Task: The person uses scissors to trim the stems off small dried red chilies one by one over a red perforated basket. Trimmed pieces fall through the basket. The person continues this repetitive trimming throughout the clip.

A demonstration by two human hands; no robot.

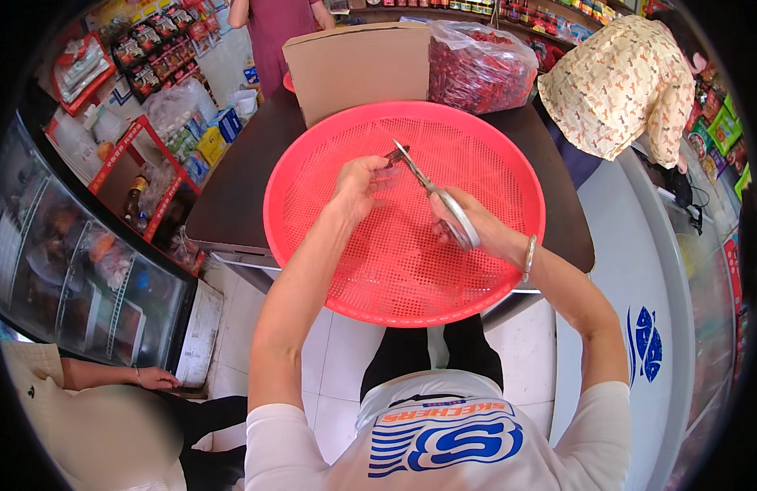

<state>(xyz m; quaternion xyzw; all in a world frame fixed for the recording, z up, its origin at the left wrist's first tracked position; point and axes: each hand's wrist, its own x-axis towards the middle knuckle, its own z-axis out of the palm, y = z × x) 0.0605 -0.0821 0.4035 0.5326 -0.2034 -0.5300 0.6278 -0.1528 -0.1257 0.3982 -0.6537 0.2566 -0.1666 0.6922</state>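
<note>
My right hand (pixel 467 221) grips a pair of metal scissors (pixel 455 215) by the handles, blades pointing up and left. Between the fingertips of my left hand (pixel 363 184) is a small dark piece, apparently a dried chilli pepper (pixel 395 154). The scissor blades reach this piece; whether they are cutting into it cannot be told. Both hands are above a large round red plastic sieve tray (pixel 378 258) with a perforated bottom. The tray rests on a dark brown table (pixel 231 202) and overhangs its near edge.
Behind the tray stand a cardboard box (pixel 360 70) and a clear plastic bag of dried red chillies (pixel 483 73). A glass-front fridge (pixel 96 264) is at left, a white chest freezer (pixel 624 245) at right. Other people are behind the table, at right (pixel 618 92) and at lower left.
</note>
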